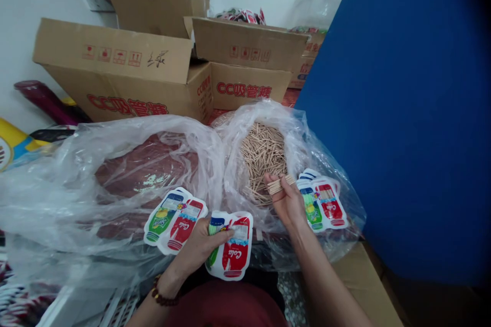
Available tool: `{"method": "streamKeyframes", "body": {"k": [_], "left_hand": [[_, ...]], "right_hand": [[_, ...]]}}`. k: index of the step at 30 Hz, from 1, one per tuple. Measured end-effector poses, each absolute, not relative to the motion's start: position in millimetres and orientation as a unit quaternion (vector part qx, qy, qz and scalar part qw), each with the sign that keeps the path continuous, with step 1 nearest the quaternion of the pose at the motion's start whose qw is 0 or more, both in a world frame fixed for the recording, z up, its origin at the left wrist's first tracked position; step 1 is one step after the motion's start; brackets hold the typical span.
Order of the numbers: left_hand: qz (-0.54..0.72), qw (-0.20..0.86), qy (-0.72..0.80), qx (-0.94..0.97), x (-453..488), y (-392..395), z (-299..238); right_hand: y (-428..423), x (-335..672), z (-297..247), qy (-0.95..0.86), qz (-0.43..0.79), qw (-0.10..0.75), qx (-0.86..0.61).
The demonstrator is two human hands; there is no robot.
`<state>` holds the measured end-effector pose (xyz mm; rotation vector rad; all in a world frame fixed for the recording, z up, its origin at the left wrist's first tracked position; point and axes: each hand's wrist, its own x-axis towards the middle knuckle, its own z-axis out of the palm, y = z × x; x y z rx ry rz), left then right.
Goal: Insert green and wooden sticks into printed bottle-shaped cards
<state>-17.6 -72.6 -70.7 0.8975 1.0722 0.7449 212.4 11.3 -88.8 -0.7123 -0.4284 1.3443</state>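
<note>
My left hand (199,248) grips a printed bottle-shaped pouch (232,248) with a green and a red bottle on it, held low in front of me. My right hand (286,199) pinches a small bundle of thin wooden sticks (282,183), just above a clear plastic bag (245,133) full of the same sticks (263,156). Another printed pouch (174,222) lies on the bag to the left of my left hand. A stack of such pouches (320,202) rests to the right of my right hand.
A large crumpled clear plastic bag (88,173) covers the left side. Cardboard boxes with red lettering (126,76) stand behind the bags. A blue panel (402,112) rises on the right, with a cardboard edge (360,276) below it.
</note>
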Motion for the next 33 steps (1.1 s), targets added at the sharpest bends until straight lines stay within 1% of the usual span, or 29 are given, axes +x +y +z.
{"method": "streamKeyframes", "body": {"k": [5,10,14,22,28,33], "left_hand": [[0.33,0.703,0.46,0.431,-14,-68,-72],[0.327,0.718,0.447,0.422,-14,-69,-70],[0.338,0.729,0.434,0.407,-14,-71,-69],[0.362,0.746,0.408,0.383,-14,-72,-68],[0.359,0.738,0.417,0.39,-17,-71,-64],[0.356,0.712,0.431,0.424,-19,-65,-59]], "right_hand": [[-4,191,-70,-0.133,0.654,0.69,-0.28],[-29,163,-42,-0.202,0.663,0.667,-0.272],[-43,146,-30,-0.232,0.658,0.648,-0.307],[-52,137,-45,-0.238,0.66,0.606,-0.376],[-55,148,-50,-0.3,0.645,0.594,-0.376],[-57,153,-51,-0.331,0.696,0.527,-0.359]]}}
